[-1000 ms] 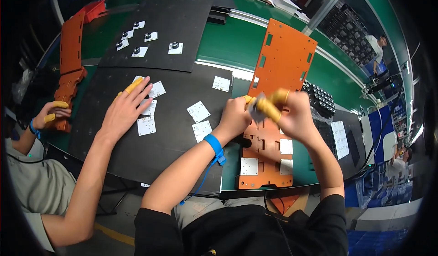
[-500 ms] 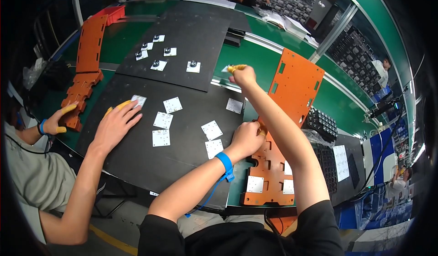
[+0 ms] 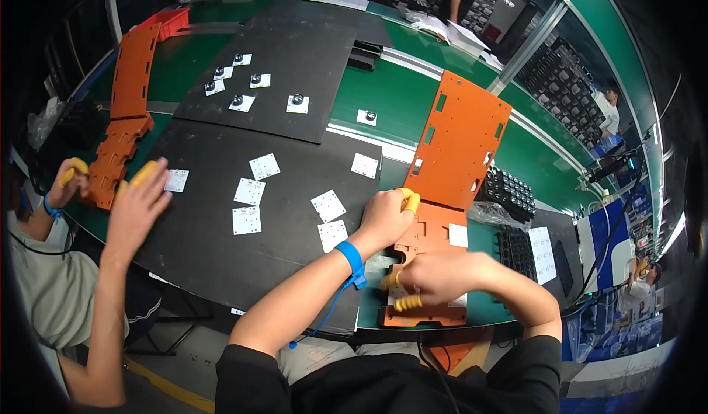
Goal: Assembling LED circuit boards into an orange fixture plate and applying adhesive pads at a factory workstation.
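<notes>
Orange slotted two-panel fixture (image 3: pixel 461 134): left hand (image 3: pixel 388 218) curled at edge (steady bracing advised), right hand (image 3: pixel 436 277) over near end, grips unclear.

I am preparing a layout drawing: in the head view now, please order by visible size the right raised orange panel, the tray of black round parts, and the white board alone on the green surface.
1. Right raised orange panel, clearly largest
2. Tray of black round parts
3. White board, smallest
</notes>
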### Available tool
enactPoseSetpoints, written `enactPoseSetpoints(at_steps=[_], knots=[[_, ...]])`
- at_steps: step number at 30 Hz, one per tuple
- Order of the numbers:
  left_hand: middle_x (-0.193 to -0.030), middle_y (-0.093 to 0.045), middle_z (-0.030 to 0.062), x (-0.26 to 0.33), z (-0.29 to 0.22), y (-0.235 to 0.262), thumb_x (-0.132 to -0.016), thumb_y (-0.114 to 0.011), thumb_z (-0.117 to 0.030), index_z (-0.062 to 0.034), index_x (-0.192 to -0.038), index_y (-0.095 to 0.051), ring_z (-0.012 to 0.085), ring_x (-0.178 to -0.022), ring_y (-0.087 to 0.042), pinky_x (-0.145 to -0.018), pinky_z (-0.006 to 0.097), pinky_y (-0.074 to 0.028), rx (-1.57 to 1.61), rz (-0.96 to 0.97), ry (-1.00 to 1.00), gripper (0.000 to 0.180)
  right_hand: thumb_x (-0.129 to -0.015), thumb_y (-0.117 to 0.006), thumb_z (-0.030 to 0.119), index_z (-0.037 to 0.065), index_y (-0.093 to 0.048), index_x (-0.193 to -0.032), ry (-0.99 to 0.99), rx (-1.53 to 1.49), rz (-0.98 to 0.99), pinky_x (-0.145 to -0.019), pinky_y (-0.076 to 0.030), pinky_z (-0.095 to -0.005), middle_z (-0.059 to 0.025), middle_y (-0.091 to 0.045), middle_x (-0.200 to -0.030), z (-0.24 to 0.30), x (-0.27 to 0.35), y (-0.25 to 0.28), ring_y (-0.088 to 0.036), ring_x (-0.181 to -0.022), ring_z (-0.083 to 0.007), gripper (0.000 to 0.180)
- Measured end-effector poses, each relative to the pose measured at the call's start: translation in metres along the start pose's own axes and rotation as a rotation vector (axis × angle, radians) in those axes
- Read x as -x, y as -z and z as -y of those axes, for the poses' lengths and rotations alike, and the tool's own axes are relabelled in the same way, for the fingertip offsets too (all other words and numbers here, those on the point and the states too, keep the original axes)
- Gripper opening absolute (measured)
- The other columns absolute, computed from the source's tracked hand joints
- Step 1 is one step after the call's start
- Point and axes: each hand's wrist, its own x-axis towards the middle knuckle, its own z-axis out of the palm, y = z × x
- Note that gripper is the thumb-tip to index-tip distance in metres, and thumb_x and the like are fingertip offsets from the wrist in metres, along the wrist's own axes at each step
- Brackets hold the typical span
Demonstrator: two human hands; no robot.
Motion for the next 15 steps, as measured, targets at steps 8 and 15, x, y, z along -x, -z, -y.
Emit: enactPoseSetpoints(at_steps=[8,15], knots=[[-0.053,-0.049,0.0100,0.002,0.002,-0.001,-0.084,-0.056,-0.006,0.0026,-0.076,-0.059,0.0121,-0.047,-0.044,-0.047,0.031,-0.038,0.041,-0.028,-0.065,0.012,-0.091,-0.062,0.024,-0.001,-0.059,-0.090,-0.024,0.047,-0.121,-0.061,-0.051,-0.0450,-0.0169,-0.063,-0.071,0.012,-0.004,-0.012,-0.063,-0.067,-0.0367,0.025],[-0.071,-0.062,0.0181,-0.002,0.007,0.009,-0.075,-0.062,-0.016,-0.0045,-0.076,-0.062,0.0369,-0.068,-0.062,-0.059,0.041,-0.046,-0.008,0.154,0.057,0.012,-0.083,-0.072,0.019,0.004,-0.068,-0.096,0.076,-0.152,-0.485,-0.064,-0.055,-0.0308,-0.0097,-0.070,-0.075,0.008,0.010,0.047,-0.070,-0.069,-0.0220,0.020]])
